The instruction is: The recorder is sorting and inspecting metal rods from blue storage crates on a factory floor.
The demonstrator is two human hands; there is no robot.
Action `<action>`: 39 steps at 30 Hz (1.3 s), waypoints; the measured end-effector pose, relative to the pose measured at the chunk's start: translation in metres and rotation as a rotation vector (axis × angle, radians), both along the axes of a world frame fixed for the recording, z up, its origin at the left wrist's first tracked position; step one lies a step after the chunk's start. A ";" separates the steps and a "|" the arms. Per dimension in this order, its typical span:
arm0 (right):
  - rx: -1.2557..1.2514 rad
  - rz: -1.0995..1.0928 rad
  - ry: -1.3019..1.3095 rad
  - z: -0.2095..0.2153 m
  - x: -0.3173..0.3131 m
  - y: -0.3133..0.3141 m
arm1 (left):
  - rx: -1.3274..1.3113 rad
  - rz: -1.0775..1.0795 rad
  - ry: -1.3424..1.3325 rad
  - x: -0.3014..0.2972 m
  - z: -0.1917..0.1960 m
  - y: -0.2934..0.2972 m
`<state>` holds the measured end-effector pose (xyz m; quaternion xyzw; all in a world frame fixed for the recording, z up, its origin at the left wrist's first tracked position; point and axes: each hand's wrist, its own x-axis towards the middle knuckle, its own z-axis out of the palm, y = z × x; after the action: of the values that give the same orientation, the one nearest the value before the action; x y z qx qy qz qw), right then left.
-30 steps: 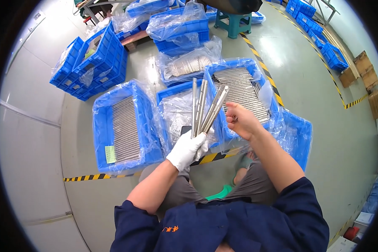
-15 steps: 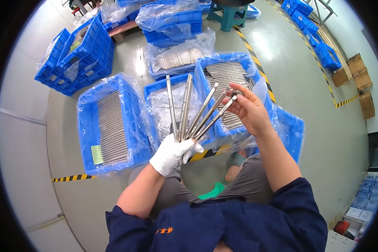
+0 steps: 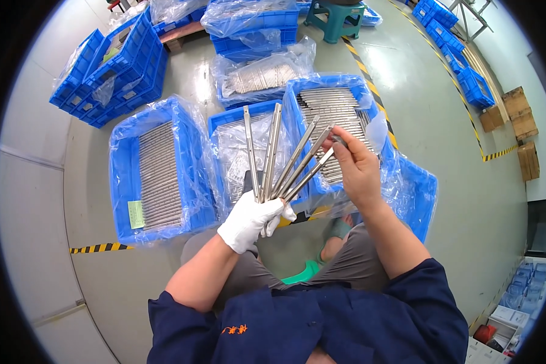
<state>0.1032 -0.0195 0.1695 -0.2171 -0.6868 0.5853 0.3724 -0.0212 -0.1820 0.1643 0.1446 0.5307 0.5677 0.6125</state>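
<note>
My left hand [image 3: 247, 223], in a white glove, is closed around the lower ends of several slim metal rods [image 3: 270, 151], which fan upward. Bare and raised, my right hand [image 3: 361, 173] pinches a small dark round piece [image 3: 339, 140] at the tip of a right-hand rod; the fingers partly hide it. Behind the rods stands a blue crate of stacked rods [image 3: 329, 100]. To its left, a middle crate holds rods under clear plastic film [image 3: 239, 145], with a dark flat object [image 3: 254, 179] at its near end.
On the left is a plastic-lined blue crate [image 3: 122, 182] of rods with a green slip [image 3: 136, 214]. Another blue crate [image 3: 428, 203] stands beside my right forearm. Farther back are stacked blue crates [image 3: 133, 76], a green stool [image 3: 333, 23] and yellow-black floor tape [image 3: 370, 82].
My right thumb and fingers have turned and now cover more of the dark round piece at the rod tip. The left hand keeps its hold on the rods.
</note>
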 end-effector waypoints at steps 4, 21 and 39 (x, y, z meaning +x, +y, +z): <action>-0.217 0.256 -0.099 0.016 0.013 0.019 | -0.008 -0.115 0.080 -0.014 0.006 -0.003; -0.384 0.544 -0.143 0.028 0.036 0.052 | -0.126 -0.263 0.305 -0.020 0.018 -0.006; -0.281 0.425 -0.219 0.035 0.044 0.045 | -0.149 -0.260 0.331 -0.015 0.014 -0.009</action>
<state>0.1472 0.0250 0.2046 -0.1799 -0.6651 0.7128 0.1312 -0.0365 -0.1912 0.1783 0.2574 0.6413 0.4115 0.5942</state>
